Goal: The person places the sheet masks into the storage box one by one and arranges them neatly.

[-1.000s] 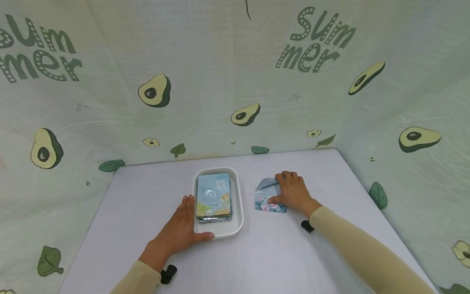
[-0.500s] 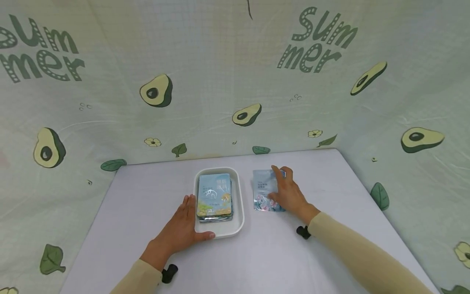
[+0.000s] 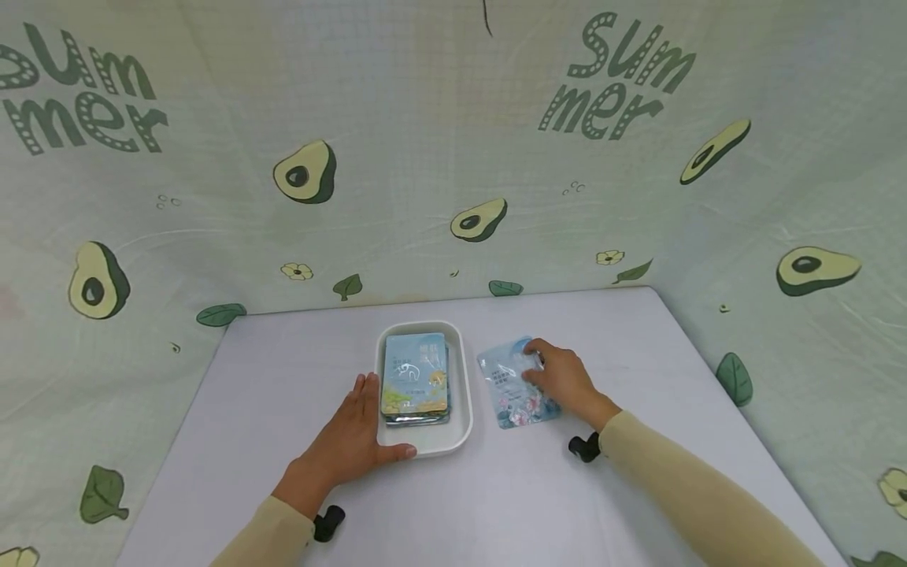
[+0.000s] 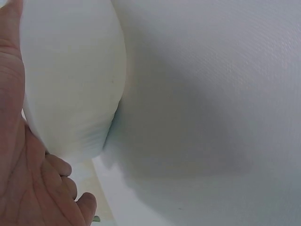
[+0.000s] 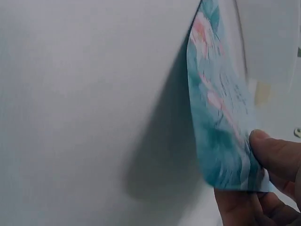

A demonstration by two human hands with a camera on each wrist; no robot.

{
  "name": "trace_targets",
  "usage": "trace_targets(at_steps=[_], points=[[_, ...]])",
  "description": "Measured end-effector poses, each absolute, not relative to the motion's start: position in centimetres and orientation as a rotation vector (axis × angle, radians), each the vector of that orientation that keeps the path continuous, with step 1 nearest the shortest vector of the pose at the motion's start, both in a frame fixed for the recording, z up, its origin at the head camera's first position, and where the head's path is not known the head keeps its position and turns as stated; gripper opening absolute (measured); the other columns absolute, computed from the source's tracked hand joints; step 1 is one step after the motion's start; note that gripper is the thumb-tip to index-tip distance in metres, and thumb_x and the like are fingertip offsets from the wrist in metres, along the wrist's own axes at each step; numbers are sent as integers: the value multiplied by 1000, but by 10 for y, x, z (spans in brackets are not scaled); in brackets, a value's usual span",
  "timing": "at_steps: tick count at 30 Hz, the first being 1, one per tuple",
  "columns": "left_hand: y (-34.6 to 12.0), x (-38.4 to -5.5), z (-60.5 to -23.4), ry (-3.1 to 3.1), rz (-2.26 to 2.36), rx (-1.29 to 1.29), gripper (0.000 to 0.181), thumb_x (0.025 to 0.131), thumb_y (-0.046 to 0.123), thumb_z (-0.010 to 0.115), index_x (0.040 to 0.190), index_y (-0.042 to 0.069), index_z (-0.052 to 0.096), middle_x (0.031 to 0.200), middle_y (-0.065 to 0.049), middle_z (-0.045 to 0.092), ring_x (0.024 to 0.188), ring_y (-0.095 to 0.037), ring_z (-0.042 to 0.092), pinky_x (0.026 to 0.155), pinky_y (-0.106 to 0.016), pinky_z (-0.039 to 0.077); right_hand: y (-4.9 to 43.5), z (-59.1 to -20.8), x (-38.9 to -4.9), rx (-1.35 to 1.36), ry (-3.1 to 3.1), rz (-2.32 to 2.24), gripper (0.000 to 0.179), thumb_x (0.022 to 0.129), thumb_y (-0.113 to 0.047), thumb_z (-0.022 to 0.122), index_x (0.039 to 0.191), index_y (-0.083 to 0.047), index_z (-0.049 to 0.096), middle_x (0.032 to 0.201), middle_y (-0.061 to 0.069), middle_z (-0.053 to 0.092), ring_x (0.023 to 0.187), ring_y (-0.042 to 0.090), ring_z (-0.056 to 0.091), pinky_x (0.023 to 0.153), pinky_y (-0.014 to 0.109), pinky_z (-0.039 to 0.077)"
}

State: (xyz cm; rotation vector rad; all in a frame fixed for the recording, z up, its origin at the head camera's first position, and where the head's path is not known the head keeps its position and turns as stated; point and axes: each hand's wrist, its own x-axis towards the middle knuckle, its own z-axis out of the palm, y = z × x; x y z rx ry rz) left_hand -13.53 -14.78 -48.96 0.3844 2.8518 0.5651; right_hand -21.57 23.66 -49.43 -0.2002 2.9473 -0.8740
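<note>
Pinched between thumb and fingers of my right hand (image 3: pixel 564 381) is a blue sheet mask packet (image 3: pixel 512 383) with pink flowers. In the right wrist view, the thumb presses on one face of the packet (image 5: pixel 221 108), and its other end reaches away from the hand. My left hand (image 3: pixel 347 433) lies along a white tray (image 3: pixel 438 447), straight fingers at its left side and thumb at the near rim. Inside the tray is a stack of packets (image 3: pixel 415 374), the top one light blue with a yellow-green lower part. The left wrist view shows the tray's outer wall (image 4: pixel 75 84).
A white table (image 3: pixel 460 504) carries everything, with its back edge against a pale cloth wall (image 3: pixel 397 252) printed with avocados. Another cloth wall (image 3: pixel 772 331) rises at the right. A small black wrist camera (image 3: pixel 584 447) sits below the right wrist.
The flowered packet, folded over at its top a second ago, now lies flatter, turned at a slant and nearer the tray. The right hand has shifted its grip; the left hand stays in place.
</note>
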Motion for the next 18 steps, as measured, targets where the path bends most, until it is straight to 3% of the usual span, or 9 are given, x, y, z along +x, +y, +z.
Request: trace_targets(at_steps=[3,13,18], points=[[-148,-136,-491,2853,553,383,145,77,82,74,167,-4,1,175,-24,13,164,-42,8,127,-59,29,241,-491,-218,-166,2873,-952,33,95,-20,80,125,-11,70,107,13,72,89,24,62,73,34,52],[-149,-135,-490,2848,552,371,146,75,86,71,167,-5,3,175,-25,13,163,-43,7,126,-58,29,244,-468,-220,-55,2763,-1370,33,100,-14,74,133,-9,69,130,25,69,109,34,71,70,32,63],[-148,-135,-491,2863,542,390,145,76,85,71,166,-6,3,175,-25,12,163,-44,8,127,-58,30,240,-452,-222,-28,2775,-1473,33,102,-14,71,135,-10,67,126,21,70,105,31,72,73,32,65]])
